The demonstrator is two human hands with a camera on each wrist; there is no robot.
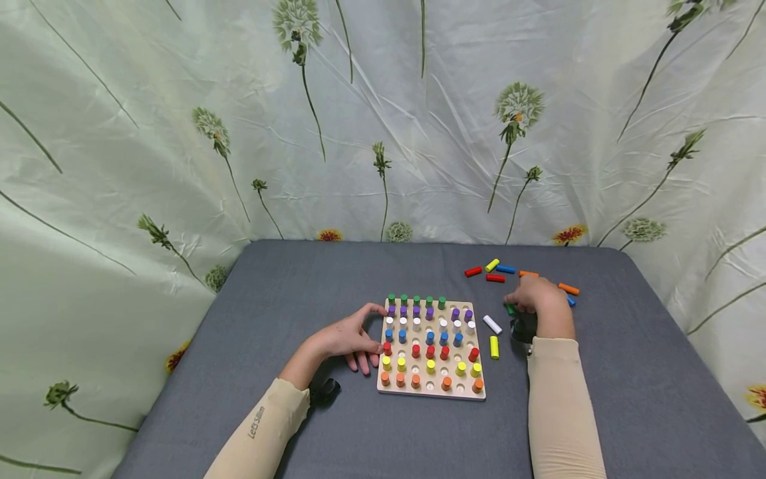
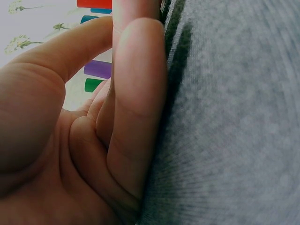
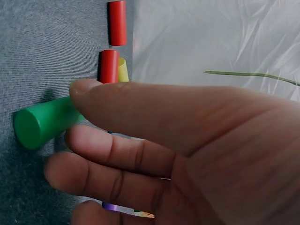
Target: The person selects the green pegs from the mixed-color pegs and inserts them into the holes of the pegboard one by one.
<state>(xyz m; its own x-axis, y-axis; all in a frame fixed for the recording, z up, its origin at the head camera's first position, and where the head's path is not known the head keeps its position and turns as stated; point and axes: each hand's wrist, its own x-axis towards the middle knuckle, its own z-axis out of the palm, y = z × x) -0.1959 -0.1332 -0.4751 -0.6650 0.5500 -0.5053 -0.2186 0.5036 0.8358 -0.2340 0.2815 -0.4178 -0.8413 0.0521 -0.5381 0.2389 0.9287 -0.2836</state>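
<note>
A wooden pegboard point(image 1: 431, 394) carries rows of colored pegs, with several holes bare. My left hand point(image 1: 348, 334) rests at its left edge, fingers loosely extended and touching the side. In the left wrist view, the fingers point(image 2: 138, 79) lie low against the cloth, with a purple peg point(image 2: 97, 69) visible behind them. Off to the right of the board, my right hand point(image 1: 538, 298) pinches a green peg point(image 3: 40, 123) close to the tabletop. The thumb lies over this peg; its far end is hidden.
A white peg point(image 1: 493, 324) and a yellow peg point(image 1: 494, 347) lie just right of the board. Farther back are loose red pegs point(image 1: 495, 278), a blue peg point(image 1: 505, 269) and an orange peg point(image 1: 568, 289). A floral curtain point(image 1: 359, 133) hangs behind the grey table point(image 1: 299, 279).
</note>
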